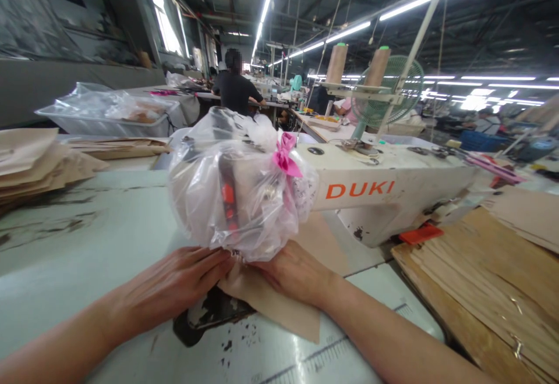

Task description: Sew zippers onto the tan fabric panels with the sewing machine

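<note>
A white sewing machine (362, 189) stands before me, its head wrapped in a clear plastic bag (196, 192) tied with a pink strip (287, 154). Under the wrapped head lies a beige fabric piece (279, 308). My left hand (192, 273) is at the fabric's left edge, its fingers pressed together and bent onto it near the needle area. From the right, my right hand (297, 270) rests on the fabric, its fingertips hidden beneath the bag and behind the machine head. The needle and presser foot are mostly hidden too.
Stacked beige pieces (35, 160) lie at the left; brown and beige panels (484, 273) with metal clips are at the right. A plastic-lined white bin (109, 110), thread cones (337, 64), a green fan (384, 90) and a seated person (236, 90) are beyond.
</note>
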### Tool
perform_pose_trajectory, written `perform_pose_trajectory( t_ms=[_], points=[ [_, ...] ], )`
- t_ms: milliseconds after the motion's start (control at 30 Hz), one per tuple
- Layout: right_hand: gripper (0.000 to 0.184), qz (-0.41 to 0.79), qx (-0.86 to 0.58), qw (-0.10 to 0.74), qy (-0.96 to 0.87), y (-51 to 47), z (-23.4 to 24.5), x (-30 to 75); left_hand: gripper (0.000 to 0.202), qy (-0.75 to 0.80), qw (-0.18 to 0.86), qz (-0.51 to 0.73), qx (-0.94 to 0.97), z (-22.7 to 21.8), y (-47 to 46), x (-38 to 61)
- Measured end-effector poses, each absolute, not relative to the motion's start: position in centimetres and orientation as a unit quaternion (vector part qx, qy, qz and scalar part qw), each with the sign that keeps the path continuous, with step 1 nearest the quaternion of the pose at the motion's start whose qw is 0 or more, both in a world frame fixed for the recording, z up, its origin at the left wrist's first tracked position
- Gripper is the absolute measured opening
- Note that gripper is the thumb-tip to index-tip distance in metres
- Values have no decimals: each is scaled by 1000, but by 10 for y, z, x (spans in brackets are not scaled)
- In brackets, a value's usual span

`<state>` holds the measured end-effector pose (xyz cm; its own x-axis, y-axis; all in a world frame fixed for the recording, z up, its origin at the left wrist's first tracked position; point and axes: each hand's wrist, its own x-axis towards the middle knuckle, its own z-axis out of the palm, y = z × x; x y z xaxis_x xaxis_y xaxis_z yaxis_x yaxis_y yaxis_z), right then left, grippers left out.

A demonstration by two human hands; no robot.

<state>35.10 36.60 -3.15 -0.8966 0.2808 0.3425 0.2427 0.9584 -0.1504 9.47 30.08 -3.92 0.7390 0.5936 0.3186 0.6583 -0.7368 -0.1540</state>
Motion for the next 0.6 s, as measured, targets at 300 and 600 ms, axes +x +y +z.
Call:
perform_pose_trajectory(
  t_ms=[300,600],
  points=[
    [26,30,-151,184,-971,368,-36,352,36,-364,111,-150,-912,-34,297,102],
    [25,46,-166,202,-964,366,-37,352,37,-372,30,-140,-917,-16,288,113]
  ],
)
